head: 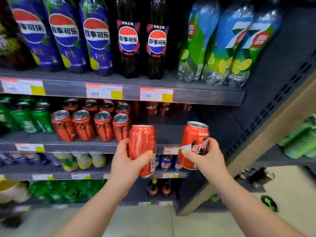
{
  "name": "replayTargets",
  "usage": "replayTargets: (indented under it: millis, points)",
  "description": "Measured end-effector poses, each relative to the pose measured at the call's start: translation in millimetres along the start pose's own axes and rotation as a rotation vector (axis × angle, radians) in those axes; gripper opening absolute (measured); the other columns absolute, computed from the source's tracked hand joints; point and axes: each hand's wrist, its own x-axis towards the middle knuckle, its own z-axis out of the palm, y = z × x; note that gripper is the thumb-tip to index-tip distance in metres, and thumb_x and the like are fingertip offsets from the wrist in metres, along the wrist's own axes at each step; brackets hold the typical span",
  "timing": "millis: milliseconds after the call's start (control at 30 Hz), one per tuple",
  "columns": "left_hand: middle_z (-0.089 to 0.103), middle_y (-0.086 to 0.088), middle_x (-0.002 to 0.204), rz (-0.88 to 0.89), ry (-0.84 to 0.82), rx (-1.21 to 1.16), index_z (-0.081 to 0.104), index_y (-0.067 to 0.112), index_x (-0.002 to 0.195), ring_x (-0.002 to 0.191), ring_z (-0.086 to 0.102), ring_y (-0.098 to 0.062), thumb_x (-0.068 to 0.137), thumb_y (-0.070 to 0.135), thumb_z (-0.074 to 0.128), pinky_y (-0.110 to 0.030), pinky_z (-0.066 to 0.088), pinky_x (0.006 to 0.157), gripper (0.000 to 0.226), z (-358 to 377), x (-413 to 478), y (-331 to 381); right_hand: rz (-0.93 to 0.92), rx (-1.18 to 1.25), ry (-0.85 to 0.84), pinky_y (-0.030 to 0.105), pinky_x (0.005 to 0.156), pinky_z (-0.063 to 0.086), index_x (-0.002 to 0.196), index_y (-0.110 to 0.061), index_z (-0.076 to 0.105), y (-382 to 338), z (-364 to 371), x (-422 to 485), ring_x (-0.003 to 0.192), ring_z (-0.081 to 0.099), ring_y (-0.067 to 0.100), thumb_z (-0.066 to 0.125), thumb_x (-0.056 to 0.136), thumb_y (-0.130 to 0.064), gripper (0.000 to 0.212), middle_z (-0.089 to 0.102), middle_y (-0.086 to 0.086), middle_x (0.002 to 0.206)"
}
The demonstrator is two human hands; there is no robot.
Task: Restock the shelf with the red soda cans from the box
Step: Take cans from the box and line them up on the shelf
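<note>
Two red cola cans are raised to the can shelf (102, 147): one (142, 149) is gripped upright by the left hand (127, 161), the other (194, 145), tilted, by the right hand (207, 158), both seemingly aimed at the bare gap beside the stocked red cans (90, 125).

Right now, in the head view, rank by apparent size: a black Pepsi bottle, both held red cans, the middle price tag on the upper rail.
1. black Pepsi bottle
2. red can in the left hand and red can in the right hand: alike, not ranked; both nearest the camera
3. middle price tag
</note>
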Motion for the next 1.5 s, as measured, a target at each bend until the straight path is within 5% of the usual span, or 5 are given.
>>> replayTargets:
  millis: [467,867,1167,1400,1500]
  points:
    - [0.068,0.005,0.086,-0.047,0.123,-0.093,0.053,0.036,0.095,0.077,0.066,-0.006,0.042,0.042,0.072,-0.022,0.049,0.066,0.057,66.2,120.0,-74.0,-0.077,-0.04,0.115,0.034,0.083,0.052,0.111,-0.017,0.05,49.9,65.2,213.7,0.091,0.063,0.018,0.086,0.061,-0.02,0.062,0.062,-0.001,0.099]
    - [0.072,0.018,0.079,0.054,0.135,-0.189,0.058,0.049,0.082,0.069,0.068,0.002,0.034,0.04,0.075,-0.011,0.05,0.049,0.052,75.0,145.2,-103.0,-0.212,0.01,0.009,0.023,0.084,0.045,0.137,-0.015,0.033,76.3,99.3,310.3,0.106,0.052,0.01,0.076,0.076,-0.018,0.075,0.053,-0.003,0.123]
    - [0.073,0.012,0.081,0.118,0.107,-0.141,0.06,0.054,0.078,0.072,0.069,-0.001,0.03,0.046,0.072,-0.008,0.049,0.052,0.051,70.7,144.0,-94.2,-0.234,0.036,-0.064,0.026,0.089,0.041,0.134,-0.022,0.039,80.2,94.5,320.6,0.107,0.051,0.008,0.075,0.078,-0.017,0.067,0.053,-0.01,0.112]
    - [0.073,0.012,0.089,0.203,0.02,-0.115,0.06,0.051,0.083,0.08,0.07,-0.005,0.038,0.047,0.072,-0.025,0.054,0.066,0.047,80.6,161.1,-76.6,-0.161,-0.027,0.077,0.036,0.108,0.036,0.142,-0.023,0.03,86.5,93.7,313.5,0.13,0.043,0.02,0.079,0.072,-0.031,0.086,0.045,0.003,0.141]
    - [0.071,0.015,0.096,0.218,-0.046,-0.111,0.058,0.048,0.091,0.089,0.069,-0.004,0.041,0.044,0.076,-0.028,0.052,0.075,0.053,94.3,183.1,-76.4,-0.21,0.07,0.187,0.038,0.103,0.043,0.128,-0.02,0.048,88.9,87.4,294.7,0.12,0.051,0.019,0.075,0.075,-0.023,0.06,0.054,0.002,0.128]
